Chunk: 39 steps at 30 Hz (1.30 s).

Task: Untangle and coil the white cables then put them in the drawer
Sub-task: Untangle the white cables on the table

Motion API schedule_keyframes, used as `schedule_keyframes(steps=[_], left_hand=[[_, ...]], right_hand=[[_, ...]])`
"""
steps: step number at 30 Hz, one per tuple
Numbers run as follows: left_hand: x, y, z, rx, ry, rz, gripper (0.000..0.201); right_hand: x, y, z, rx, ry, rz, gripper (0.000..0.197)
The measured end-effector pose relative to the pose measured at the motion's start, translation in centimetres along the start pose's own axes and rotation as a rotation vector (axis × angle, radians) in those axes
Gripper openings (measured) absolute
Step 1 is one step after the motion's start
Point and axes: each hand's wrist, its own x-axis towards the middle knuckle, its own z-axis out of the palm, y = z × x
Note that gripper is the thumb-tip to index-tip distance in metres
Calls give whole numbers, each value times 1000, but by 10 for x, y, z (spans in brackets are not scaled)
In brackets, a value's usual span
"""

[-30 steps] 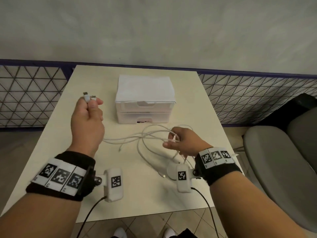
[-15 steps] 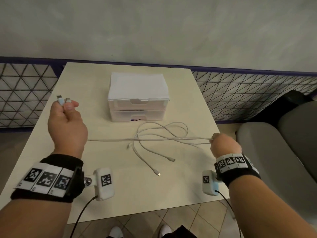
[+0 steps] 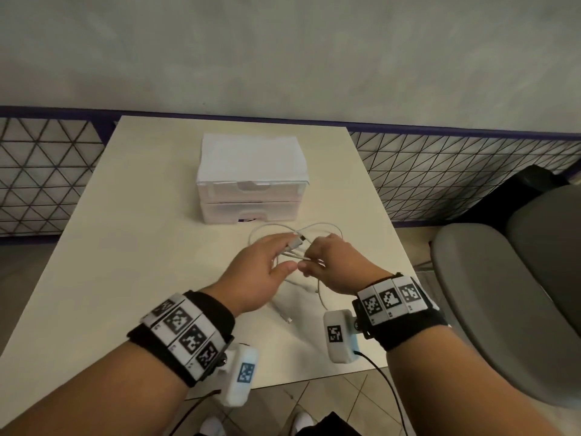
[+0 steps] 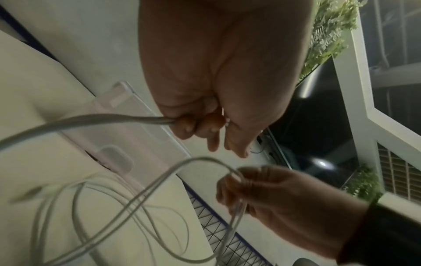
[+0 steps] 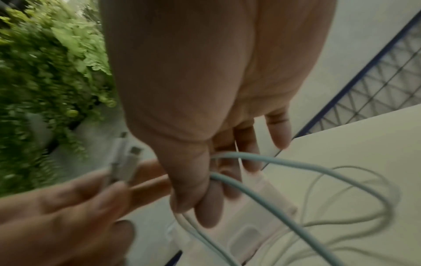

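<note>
The white cables [image 3: 327, 226] lie in loose loops on the cream table [image 3: 125, 247], just in front of a white two-drawer unit [image 3: 251, 190] whose drawers are both closed. My left hand [image 3: 283, 256] hovers over the loops and pinches two connector ends [image 3: 295, 243] together; the left wrist view shows its fingers [image 4: 184, 126] curled round the cable [image 4: 91, 120]. Close on its right, my right hand [image 3: 314, 259] grips a folded loop of cable [image 5: 296, 167] between thumb and fingers [image 5: 207, 203]. Two loose ends [image 3: 287, 319] trail on the table below my hands.
A grey padded chair [image 3: 503, 294] stands close to the table's right edge. A wire-mesh railing [image 3: 47, 174] runs behind the table on both sides, under a plain wall. The table's front edge is near my wrists.
My hands were stretched far apart with the cable taut between them. Now both have come together over the table's middle, folding the cable into a loop.
</note>
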Motion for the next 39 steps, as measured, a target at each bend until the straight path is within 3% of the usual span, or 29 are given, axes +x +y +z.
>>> schedule_keyframes(steps=[3,5,10,15,17,21,24,26,29,31,34,37,39], left_hand=[[7,1,8,36,-83,-99,23],[10,-1,4,90,-29,-159,7],[11,-13,-29,52,244,-276,18],[5,-21,-30,127,205,-322,24],[1,-21,-26,122,203,-333,23],[-3,-22,-39,144,337,-389,26],[-2,-29,-58,127,486,-425,32],[-1,-31,-65,94,518,-425,28],[-1,-29,-70,63,539,-414,27],[-3,-29,-73,75,549,-409,32],[-6,-30,-74,105,550,-409,33],[-11,-30,-68,154,422,-379,30],[-15,-33,-62,132,287,-357,26]], right_hand=[[5,-15,0,10,-5,-59,26],[9,-14,5,-31,32,-60,26],[8,26,11,-263,70,122,25],[4,60,6,-193,137,282,30],[2,71,0,-245,147,412,29],[-5,98,-11,-240,191,669,29],[-6,107,-7,-73,174,620,28],[-4,98,4,101,128,570,26],[5,85,20,145,69,539,12],[10,82,21,182,189,559,8],[13,93,15,157,452,660,27],[9,108,10,121,574,767,36],[2,109,9,83,526,844,31]])
